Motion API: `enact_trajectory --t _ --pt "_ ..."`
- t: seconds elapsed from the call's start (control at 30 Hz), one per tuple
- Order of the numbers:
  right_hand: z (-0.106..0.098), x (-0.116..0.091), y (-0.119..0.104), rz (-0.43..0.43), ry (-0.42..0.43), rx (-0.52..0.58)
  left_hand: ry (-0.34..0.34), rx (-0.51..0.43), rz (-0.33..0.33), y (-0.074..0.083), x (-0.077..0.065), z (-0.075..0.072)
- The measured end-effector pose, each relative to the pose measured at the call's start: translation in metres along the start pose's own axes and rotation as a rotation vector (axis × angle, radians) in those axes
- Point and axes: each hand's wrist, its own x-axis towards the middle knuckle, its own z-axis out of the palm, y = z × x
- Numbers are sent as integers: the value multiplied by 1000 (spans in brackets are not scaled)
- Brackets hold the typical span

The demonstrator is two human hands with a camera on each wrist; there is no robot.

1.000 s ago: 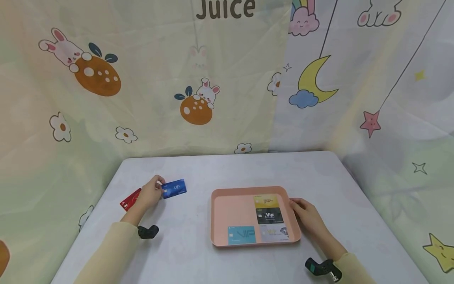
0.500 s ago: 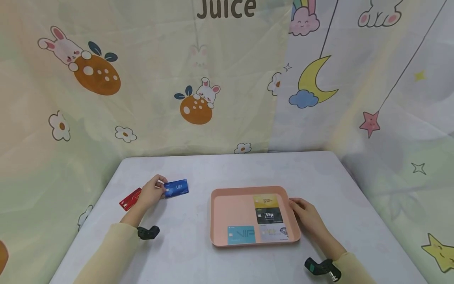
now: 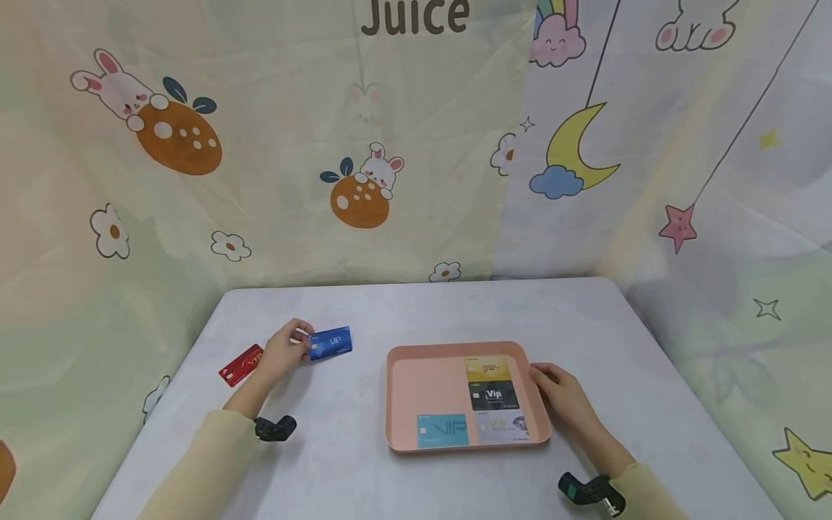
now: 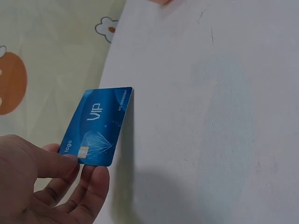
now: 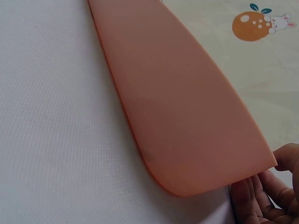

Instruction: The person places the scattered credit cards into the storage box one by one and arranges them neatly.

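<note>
Between its thumb and fingers my left hand point(image 3: 286, 349) pinches a blue VIP card point(image 3: 330, 343) by its chip end. The left wrist view shows that card point(image 4: 100, 123) tilted above the tabletop, its shadow below. A red VIP card point(image 3: 239, 366) lies on the table by my left wrist. Right of centre stands a pink tray point(image 3: 425, 379). It holds a yellow card point(image 3: 489, 369), a black card point(image 3: 497, 396), a silver card point(image 3: 497, 427) and a light blue card point(image 3: 442, 431). My right hand point(image 3: 564, 397) grips the tray's right rim, thumb at the edge and fingers underneath.
The white table point(image 3: 364, 477) has its far edge against a printed curtain point(image 3: 273, 144), which also hangs at both sides. Black wrist cameras sit on the left wrist point(image 3: 274, 428) and the right wrist point(image 3: 593, 491).
Over the last second my left hand has drifted slightly right with the blue card, uncovering more of the red card. My right hand and the tray have stayed put.
</note>
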Motion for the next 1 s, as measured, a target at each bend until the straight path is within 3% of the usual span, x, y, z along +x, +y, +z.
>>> enact_trajectory --t 0.53,1.0 --pt "-1 -1 0 -12 -6 2 9 -93 88 26 -6 16" --pt "-1 -2 0 -14 -8 6 -46 -143 135 54 -23 35"
